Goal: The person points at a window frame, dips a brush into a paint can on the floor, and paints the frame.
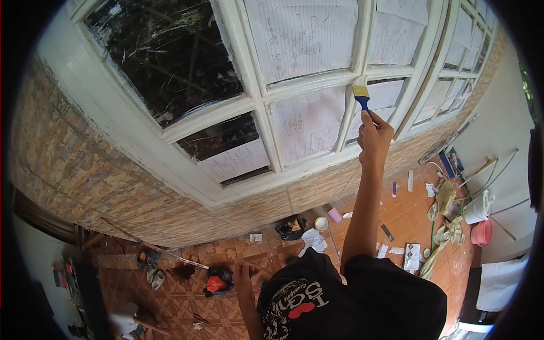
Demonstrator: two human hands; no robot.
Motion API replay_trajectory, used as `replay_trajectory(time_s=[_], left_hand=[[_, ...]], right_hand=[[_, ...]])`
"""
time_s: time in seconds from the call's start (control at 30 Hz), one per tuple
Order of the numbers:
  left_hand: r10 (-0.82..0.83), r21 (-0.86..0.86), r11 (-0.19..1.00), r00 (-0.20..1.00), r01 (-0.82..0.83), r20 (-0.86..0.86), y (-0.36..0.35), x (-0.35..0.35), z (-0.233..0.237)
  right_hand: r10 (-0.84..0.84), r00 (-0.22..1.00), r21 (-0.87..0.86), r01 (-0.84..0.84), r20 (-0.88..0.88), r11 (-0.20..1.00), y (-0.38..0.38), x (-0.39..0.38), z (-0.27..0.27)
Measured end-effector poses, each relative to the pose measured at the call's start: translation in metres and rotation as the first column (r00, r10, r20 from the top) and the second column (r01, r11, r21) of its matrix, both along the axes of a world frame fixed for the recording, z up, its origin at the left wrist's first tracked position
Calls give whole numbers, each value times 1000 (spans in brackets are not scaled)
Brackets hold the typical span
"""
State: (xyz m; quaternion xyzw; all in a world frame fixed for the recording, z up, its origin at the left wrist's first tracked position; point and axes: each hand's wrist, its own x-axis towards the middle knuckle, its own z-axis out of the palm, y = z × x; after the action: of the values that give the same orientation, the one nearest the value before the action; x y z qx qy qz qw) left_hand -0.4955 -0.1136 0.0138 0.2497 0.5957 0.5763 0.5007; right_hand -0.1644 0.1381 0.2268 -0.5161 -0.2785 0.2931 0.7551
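Observation:
My right hand (374, 137) is closed around the blue handle of a paintbrush (361, 96). Its pale, yellowish bristles touch the white window frame (309, 85), where two bars cross. Sheets of lined paper with writing (306, 37) cover several panes beside the brush, while a large dark pane (164, 54) at the left has whitish smears. Down by my body, my left hand (244, 276) hangs low with its fingers loosely apart, and I see nothing held in it.
On the tiled floor stand an open white paint tub (321, 224), a black bag (290, 226) and a red-and-black bundle (218, 280). Shoes (154, 277) lie at the left. A white bucket (477, 208), a pink basin (481, 232) and crumpled cloths (450, 229) are at the right. Another person (127, 320) is low at the left.

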Motion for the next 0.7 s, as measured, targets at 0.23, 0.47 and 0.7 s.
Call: replay_trajectory(time_s=[0.23, 0.47, 0.7], left_hand=[[89, -29, 996, 994, -87, 69, -7, 0, 7], [113, 48, 993, 994, -112, -10, -8, -2, 11], [261, 142, 957, 964, -252, -51, -33, -8, -9]], right_hand=[[131, 988, -41, -128, 82, 991, -18, -55, 6], [455, 889, -33, -454, 49, 890, -34, -101, -5], [919, 390, 60, -918, -55, 393, -44, -139, -12]])
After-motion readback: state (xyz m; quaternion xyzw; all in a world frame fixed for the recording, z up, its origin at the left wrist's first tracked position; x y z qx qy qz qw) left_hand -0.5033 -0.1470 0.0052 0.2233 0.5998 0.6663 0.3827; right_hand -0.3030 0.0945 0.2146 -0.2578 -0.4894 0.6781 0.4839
